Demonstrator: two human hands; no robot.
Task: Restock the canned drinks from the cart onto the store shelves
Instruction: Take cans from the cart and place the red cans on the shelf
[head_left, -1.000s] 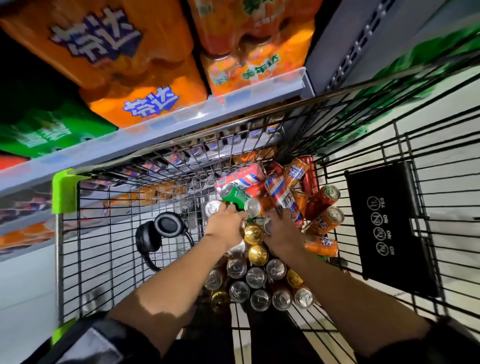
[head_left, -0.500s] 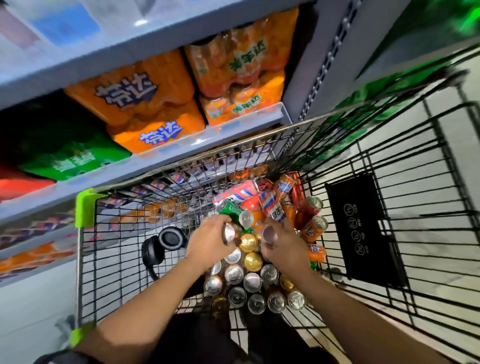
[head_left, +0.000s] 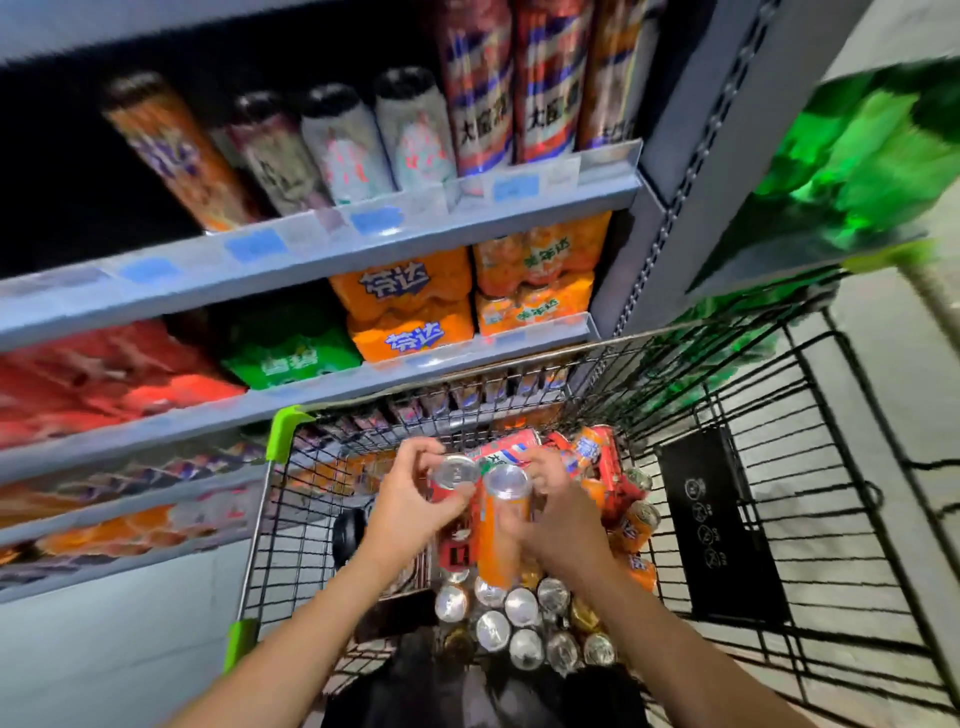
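My left hand grips a red can and my right hand grips an orange can. Both cans are upright and lifted above the wire cart, side by side with their silver tops showing. Below them several upright cans stand in the cart's near end, and loose red and orange cans lie piled at its far end. The store shelves rise just beyond the cart, with tall cans on the upper shelf.
Orange multipacks, a green pack and red packs fill the middle shelf. Black headphones hang inside the cart's left wall, a black plate on its right wall. A grey upright divides the shelving; green packs sit to the right.
Both hands have lifted out of the pile, each raising a can. The view has tilted up, bringing the upper shelf with tall cans into sight.
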